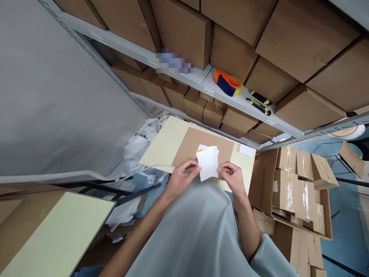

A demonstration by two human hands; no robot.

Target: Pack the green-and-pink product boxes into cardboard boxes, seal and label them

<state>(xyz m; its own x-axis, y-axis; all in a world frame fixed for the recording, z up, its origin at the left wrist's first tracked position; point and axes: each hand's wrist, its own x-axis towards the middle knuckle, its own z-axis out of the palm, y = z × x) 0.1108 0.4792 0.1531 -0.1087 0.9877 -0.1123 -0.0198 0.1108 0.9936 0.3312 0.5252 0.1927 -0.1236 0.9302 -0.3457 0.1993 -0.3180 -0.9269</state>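
Observation:
A white sheet of paper [208,163] is pinched at its lower edge between both hands, above a brown cardboard sheet [198,142] that lies on a pale yellow table [164,142]. My left hand [183,176] grips the sheet's lower left corner with thumb and fingers closed. At the lower right edge my right hand [232,175] pinches it the same way. A second white slip with a small yellow mark [200,149] shows just behind the sheet.
Metal shelving [184,79] full of cardboard boxes rises behind the table; a tape dispenser [227,82] and two utility knives [259,102] lie on it. An open carton of taped boxes [300,184] stands at right. Crumpled paper [138,146] litters the floor at left.

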